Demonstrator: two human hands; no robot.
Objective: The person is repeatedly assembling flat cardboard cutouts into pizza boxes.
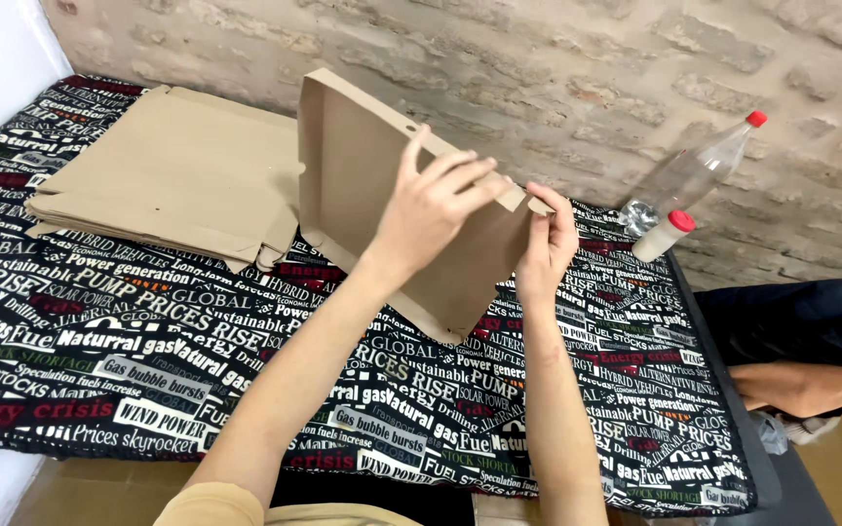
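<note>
- Since both hands are on it, the thing to watch is the half-folded cardboard box (382, 185), a flat brown tray tipped up on edge near the middle of the table, toward the far edge by the brick wall (557, 68).
- Left hand (431, 209) is clamped over the box's upper right rim, fingers curled across the top edge.
- Right hand (548, 239) is pinching the small flap at the box's right corner, thumb and fingertips closed on it.
- My read: it's light, thin card, stiff along the folded walls but floppy across the big panel. Creases and corner tabs look like the spots that'd tear or buckle, so gripping the rims near a fold seems the safest hold.
- Stack of flat cardboard blanks (163, 175) sits toward the far left corner of the table.
- 2 clear bottles with red caps (694, 175) rest at the far right edge on the printed tablecloth (148, 360).
</note>
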